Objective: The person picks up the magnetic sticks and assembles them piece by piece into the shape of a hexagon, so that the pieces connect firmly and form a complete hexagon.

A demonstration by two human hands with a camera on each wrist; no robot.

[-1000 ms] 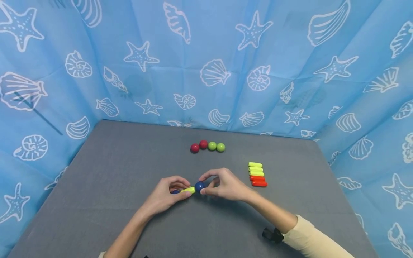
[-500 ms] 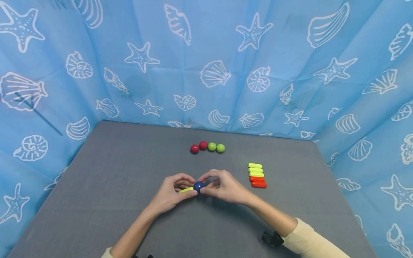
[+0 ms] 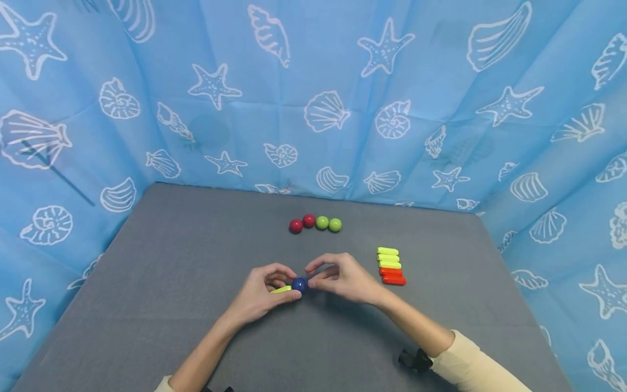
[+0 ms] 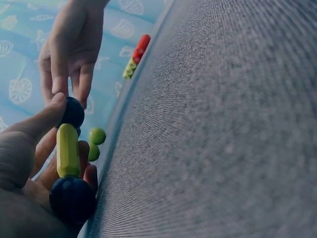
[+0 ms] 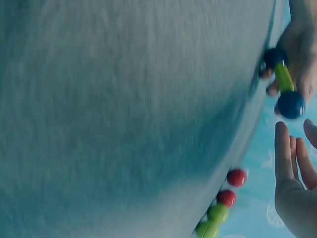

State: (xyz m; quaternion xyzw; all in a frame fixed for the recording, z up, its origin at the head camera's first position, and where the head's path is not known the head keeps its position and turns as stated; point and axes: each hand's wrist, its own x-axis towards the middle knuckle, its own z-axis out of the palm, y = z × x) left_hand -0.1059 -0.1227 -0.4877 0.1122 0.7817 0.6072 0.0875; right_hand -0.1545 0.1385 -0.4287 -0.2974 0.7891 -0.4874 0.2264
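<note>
My left hand (image 3: 262, 291) pinches a blue ball (image 3: 300, 285) between thumb and fingers. That ball sits on one end of a short yellow-green ribbed rod (image 4: 68, 151), and a second dark blue ball (image 4: 73, 200) is on the rod's other end, nearer the palm. In the head view the left fingers hide that second ball. My right hand (image 3: 343, 277) is just to the right of the first ball, its fingers loosely bent with nothing between them. A small gap shows between the right fingertips (image 5: 281, 128) and the ball in the right wrist view.
Farther back on the grey table (image 3: 206, 228) lie two red balls (image 3: 308, 220) and two green balls (image 3: 335, 225) in a row. To the right, several yellow rods (image 3: 388, 258) and two red-orange rods (image 3: 393, 280) lie side by side. A blue shell-print curtain (image 3: 294, 109) surrounds the table.
The left hand has moved right along the rod and now holds the blue ball at its right end. The right fingers have let go of that ball and drawn slightly away.
</note>
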